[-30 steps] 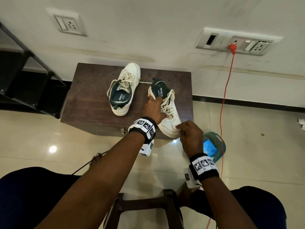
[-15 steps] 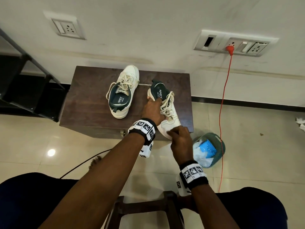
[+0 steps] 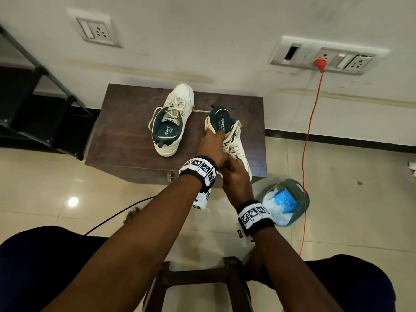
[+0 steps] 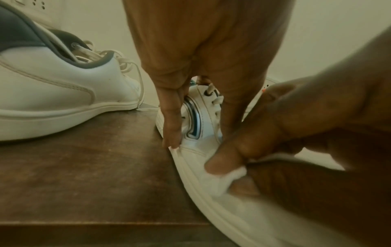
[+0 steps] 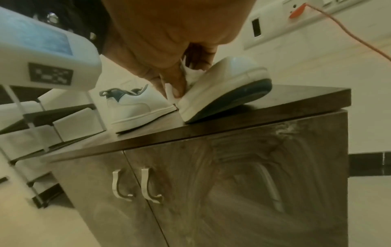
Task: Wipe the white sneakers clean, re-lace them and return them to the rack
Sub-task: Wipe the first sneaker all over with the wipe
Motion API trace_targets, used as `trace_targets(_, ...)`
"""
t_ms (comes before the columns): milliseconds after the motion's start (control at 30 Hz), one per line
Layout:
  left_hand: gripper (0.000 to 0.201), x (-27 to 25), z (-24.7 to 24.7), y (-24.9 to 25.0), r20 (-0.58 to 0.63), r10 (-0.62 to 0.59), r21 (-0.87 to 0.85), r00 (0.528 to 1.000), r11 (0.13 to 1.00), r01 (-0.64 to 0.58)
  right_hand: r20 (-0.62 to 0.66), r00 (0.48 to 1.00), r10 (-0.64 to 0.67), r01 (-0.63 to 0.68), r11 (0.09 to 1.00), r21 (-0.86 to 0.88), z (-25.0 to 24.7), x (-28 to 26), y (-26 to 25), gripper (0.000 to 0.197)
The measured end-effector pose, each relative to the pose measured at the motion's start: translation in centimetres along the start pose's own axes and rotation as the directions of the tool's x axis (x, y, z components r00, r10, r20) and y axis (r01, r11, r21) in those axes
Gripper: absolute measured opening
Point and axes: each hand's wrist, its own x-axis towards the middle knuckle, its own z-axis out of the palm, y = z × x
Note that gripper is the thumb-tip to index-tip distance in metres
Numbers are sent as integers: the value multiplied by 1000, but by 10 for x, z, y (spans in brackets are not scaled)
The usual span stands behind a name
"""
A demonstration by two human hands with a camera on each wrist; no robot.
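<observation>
Two white sneakers with dark green lining sit on a dark wooden cabinet (image 3: 126,131). The left sneaker (image 3: 167,124) stands flat, its laces loose. The right sneaker (image 3: 238,145) is tipped onto its side edge, sole showing (image 5: 222,100). My left hand (image 3: 211,143) grips it at the collar, fingers down both sides (image 4: 171,120). My right hand (image 3: 235,176) pinches a small white wipe (image 4: 228,175) and presses it on the sneaker's side near the toe (image 5: 191,73).
A black shoe rack (image 3: 33,104) stands left of the cabinet. A teal basket (image 3: 301,194) holding white and blue items sits on the floor at the right. A red cable (image 3: 309,136) hangs from the wall socket. A wooden stool (image 3: 198,282) is between my knees.
My right hand slid left with the wipe, from the outer side of the toe across to beside my left wrist. The left hand kept its grip on the sneaker.
</observation>
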Motion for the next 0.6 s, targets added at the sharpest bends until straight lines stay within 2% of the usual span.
trace_targets(67,49,1,-1,0,13,-4,-4,1000,1000,4,56,992,-117,119,992,-36,-8,-8,9,7)
trace_targets(133,52,3,-1,-1,20,-8,-3,1000,1000,8,135,946,-296,313,941,-127,-18,-20,21,5)
trace_targets(167,55,4,1,-2,25,-7,-9,1000,1000,7,173,929,-328,355,921,-159,-26,-26,26,9)
trace_targets(233,59,6,2,-2,34,8,-24,999,1000,-7,202,929,-309,344,924,-166,-40,-36,35,19)
trace_targets(333,59,8,3,-4,32,18,-12,999,1000,-18,221,940,-259,284,954,-94,-56,-41,39,15)
trace_targets(400,58,8,3,-3,25,20,-1,1000,1000,-20,253,924,-287,321,941,-104,-52,-37,34,18)
trace_targets(467,59,8,3,-3,20,21,8,1000,1000,-21,233,922,-310,336,938,-82,-38,-27,25,10)
trace_targets(533,62,10,4,-3,19,16,27,1000,999,-17,211,896,-391,420,900,-114,-20,-12,10,7)
trace_targets(600,65,11,4,-4,35,10,50,999,999,-12,275,824,-496,559,792,-245,-4,-2,-4,8)
